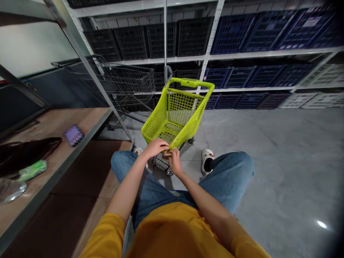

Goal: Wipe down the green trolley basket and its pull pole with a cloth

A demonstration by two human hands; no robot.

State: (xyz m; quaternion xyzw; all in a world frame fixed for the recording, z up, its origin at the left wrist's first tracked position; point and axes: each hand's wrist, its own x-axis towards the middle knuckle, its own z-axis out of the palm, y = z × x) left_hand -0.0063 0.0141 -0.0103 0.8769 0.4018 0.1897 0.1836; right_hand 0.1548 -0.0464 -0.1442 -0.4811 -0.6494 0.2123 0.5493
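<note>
Between my knees stands a lime-green plastic shopping basket cart with a mesh body and a raised handle frame. Both my hands meet at its near rim. My left hand rests over the rim, its fingers bent and pressed together toward the right. Just beside it, my right hand is closed, with thumb and fingers pinched near the rim's corner. Whatever lies between the fingertips is too small to make out. The basket's mesh floor shows nothing on it.
Behind the cart, white shelving holds black crates and blue crates. A wire shopping trolley stands at the back left. On the wooden shelf to the left lie a green packet and a dark bag.
</note>
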